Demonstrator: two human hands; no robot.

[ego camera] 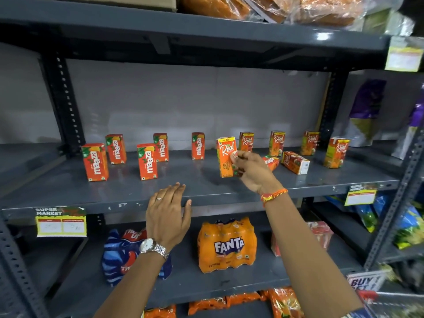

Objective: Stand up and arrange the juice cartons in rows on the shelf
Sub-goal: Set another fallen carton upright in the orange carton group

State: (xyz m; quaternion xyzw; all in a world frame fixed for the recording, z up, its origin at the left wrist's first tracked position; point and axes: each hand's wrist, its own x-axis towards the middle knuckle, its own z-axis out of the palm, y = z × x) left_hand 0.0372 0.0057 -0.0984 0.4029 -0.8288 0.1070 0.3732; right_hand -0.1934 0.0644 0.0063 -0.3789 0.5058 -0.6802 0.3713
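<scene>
Small orange juice cartons stand scattered on a grey metal shelf (68, 191). Several Maaza cartons (94, 162) are upright on the left half. Several Real cartons (336, 152) stand on the right half. My right hand (250, 171) grips one upright Real carton (226, 157) near the shelf's middle. Behind that hand a Maaza carton (271, 162) lies on its side, and beside it a Real carton (295, 162) also lies flat. My left hand (168, 212) hovers with fingers spread at the shelf's front edge, holding nothing.
Below sit a Fanta bottle pack (227, 245), a blue Thums Up pack (121, 255) and a red pack (321, 235). Upright posts (64, 104) flank the bay. Price tags (60, 221) hang on the front edge. Bagged goods fill the shelf above and the right side.
</scene>
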